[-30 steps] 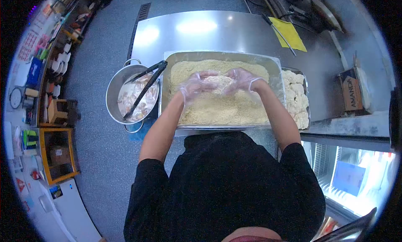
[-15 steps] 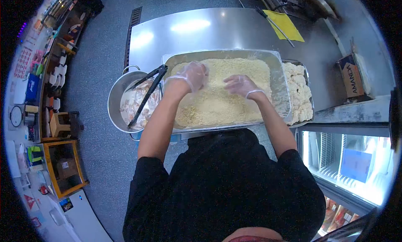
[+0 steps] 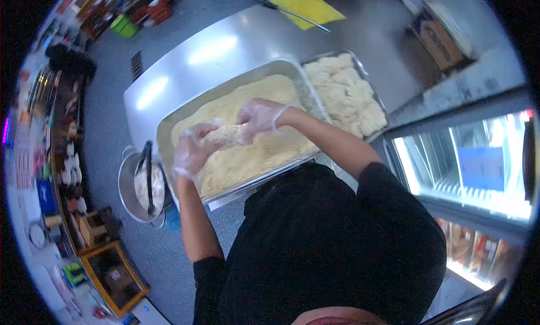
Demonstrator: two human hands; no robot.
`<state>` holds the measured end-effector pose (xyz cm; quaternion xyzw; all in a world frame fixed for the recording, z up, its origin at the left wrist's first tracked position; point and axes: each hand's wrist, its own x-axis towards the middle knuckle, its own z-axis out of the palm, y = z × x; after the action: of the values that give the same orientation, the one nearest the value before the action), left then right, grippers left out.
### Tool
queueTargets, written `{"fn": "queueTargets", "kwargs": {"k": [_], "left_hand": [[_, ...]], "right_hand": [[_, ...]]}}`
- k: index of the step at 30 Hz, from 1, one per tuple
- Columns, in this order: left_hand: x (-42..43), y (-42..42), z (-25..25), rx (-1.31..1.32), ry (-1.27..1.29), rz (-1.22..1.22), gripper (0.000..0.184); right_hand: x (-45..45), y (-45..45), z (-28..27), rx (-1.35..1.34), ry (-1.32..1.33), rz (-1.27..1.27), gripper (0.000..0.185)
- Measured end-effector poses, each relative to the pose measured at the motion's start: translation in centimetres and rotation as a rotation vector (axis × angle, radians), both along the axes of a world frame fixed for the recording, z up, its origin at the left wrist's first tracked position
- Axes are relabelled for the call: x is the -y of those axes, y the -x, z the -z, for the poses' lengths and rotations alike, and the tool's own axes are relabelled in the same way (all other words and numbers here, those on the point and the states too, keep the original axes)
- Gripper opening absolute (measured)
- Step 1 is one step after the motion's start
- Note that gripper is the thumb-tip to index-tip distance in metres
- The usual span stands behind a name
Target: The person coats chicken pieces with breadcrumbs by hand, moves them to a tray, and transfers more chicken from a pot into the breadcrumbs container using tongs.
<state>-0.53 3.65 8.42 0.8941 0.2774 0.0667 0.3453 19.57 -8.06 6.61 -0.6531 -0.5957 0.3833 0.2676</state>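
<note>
My left hand [image 3: 194, 149] and my right hand [image 3: 262, 116], both in clear plastic gloves, grip opposite ends of a breaded chicken piece [image 3: 228, 135]. They hold it just above a deep metal tray [image 3: 163, 135] of pale yellow breading [image 3: 261, 153]. Fingers partly cover both ends of the piece. To the left stands a metal pot [image 3: 126, 194] with pale raw pieces [image 3: 145, 185], and black tongs [image 3: 149, 181] rest across it. Beyond the breading tray, at the right, a second tray [image 3: 364, 72] is filled with coated pieces [image 3: 340, 91].
The trays stand on a steel table [image 3: 185, 72]. A yellow cloth [image 3: 306, 9] and a metal rod [image 3: 306, 20] lie at its far side. A cardboard box [image 3: 437, 43] is at the back right. At the right is a lit glass-front fridge [image 3: 472, 162].
My hands were apart in the breading; now they have come together with the breaded chicken piece between them, raised slightly. The view has turned and shifted, so the trays appear tilted.
</note>
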Motion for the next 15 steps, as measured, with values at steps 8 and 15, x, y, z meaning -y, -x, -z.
{"fn": "queueTargets", "kwargs": {"k": [8, 15], "left_hand": [[9.9, -13.7, 0.4, 0.223, 0.085, 0.106, 0.042], [19.9, -27.8, 5.6, 0.045, -0.104, 0.326, 0.036]], "right_hand": [[9.8, -13.3, -4.9, 0.360, 0.069, -0.161, 0.037], [22.0, -24.5, 2.2, 0.290, 0.205, 0.201, 0.039]]}}
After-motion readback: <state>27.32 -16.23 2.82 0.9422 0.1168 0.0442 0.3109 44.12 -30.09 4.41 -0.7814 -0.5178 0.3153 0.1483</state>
